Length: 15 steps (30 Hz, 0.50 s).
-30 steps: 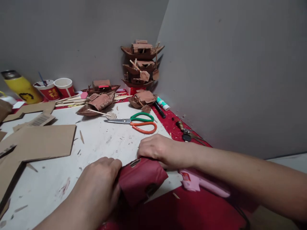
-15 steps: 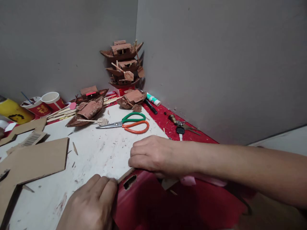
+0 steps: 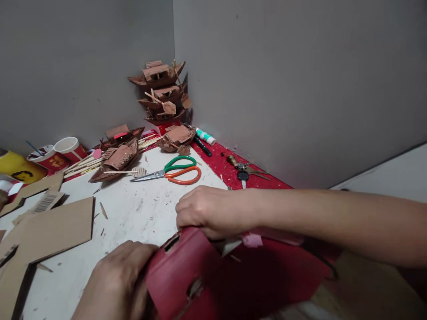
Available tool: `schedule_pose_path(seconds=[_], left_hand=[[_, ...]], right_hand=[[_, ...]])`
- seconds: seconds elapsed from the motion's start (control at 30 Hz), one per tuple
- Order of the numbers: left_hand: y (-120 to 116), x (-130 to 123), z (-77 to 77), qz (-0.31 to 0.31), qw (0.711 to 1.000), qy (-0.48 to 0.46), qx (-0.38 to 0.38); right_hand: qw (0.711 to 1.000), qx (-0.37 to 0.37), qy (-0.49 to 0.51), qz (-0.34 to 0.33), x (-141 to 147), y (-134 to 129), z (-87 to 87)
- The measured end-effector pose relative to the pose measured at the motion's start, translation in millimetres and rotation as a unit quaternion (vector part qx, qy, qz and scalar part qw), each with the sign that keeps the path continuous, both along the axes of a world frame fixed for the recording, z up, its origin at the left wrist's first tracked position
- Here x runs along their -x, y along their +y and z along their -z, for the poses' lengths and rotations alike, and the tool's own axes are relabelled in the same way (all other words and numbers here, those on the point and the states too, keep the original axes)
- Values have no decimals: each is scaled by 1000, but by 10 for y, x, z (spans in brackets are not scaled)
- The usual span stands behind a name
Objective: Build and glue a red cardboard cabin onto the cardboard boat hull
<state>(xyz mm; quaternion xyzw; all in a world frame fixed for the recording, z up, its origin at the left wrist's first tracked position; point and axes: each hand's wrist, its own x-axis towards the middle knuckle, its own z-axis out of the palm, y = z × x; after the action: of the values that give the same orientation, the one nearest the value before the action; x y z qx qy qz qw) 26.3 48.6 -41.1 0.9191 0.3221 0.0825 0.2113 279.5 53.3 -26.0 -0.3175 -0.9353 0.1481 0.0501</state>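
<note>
Left-hand grip and right-hand grip pinch a slotted red cardboard piece, the left's contact partly hidden.

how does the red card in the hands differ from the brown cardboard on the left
Colour: the red card is deep red, the brown cardboard plain tan.
Pose: the red card is gripped by the left hand and right hand, while the brown cardboard lies on the white surface.
Holes: the red card shows two, the brown cardboard's broad panel none.
Both look like cardboard.
</note>
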Motion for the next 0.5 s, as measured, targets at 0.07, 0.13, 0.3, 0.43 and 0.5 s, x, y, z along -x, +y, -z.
schedule_pose_path(seconds=[0.07,0.13,0.3,0.43,0.5], left_hand=[[43,-60,-36,-63,992,4,112],[104,-90,-26,-106,971,-10,213],[253,-44,61,-136,934,-55,325],[285,-15,93,-133,942,-45,304],[285,-13,103,-136,949,-30,282]], right_hand=[[997,68,14,29,-1,73,15],[991,113,37,64,-29,143,10],[970,40,160,180,-190,87,-120],[957,-17,185,221,-355,-294,-238],[950,-31,175,257,-451,-556,-241]])
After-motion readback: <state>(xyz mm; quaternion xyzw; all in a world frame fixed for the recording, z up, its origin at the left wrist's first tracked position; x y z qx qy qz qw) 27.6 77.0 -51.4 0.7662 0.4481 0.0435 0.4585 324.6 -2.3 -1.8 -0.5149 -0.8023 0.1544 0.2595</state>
